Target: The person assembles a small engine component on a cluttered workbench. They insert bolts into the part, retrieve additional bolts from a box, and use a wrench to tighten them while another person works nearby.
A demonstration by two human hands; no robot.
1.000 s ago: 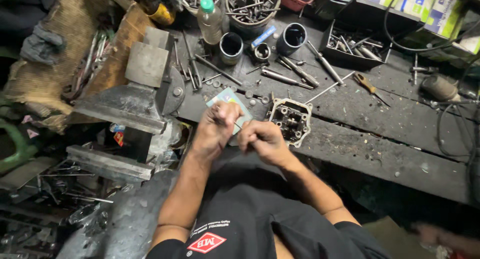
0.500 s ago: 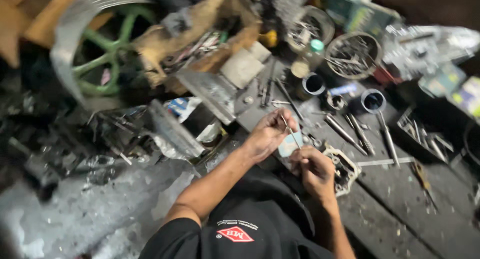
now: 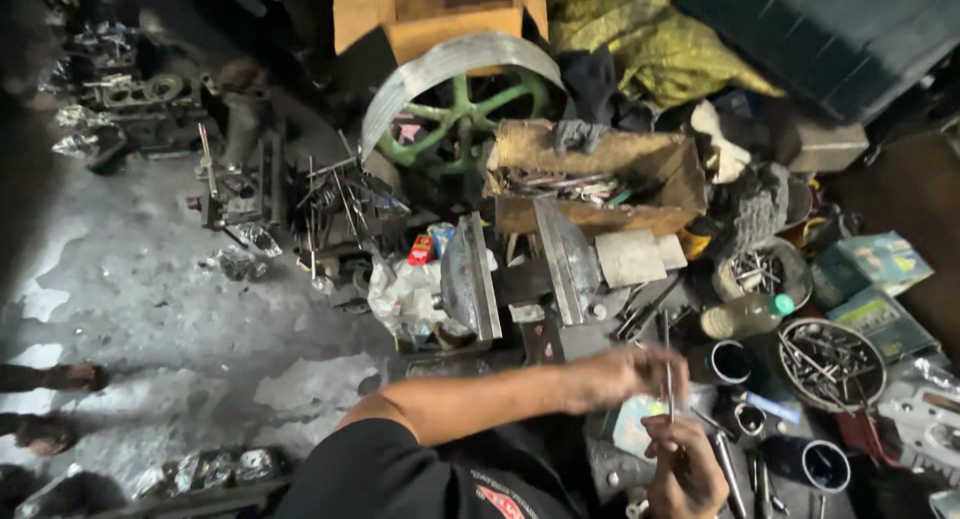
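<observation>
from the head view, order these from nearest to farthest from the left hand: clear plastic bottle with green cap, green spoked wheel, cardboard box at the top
1. Clear plastic bottle with green cap: just up-right of the left hand, on the bench.
2. Green spoked wheel: up-left, behind the vise.
3. Cardboard box: top edge, beyond the wheel.

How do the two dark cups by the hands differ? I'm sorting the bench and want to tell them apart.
The upper cup sits beside the plastic bottle, close to the left hand; the lower cup lies nearer the bench's front edge, right of the right hand. The upper cup is partly cut off by the left hand's fingers; the lower cup's rim shows whole. Both are dark, round and open-mouthed.
</observation>
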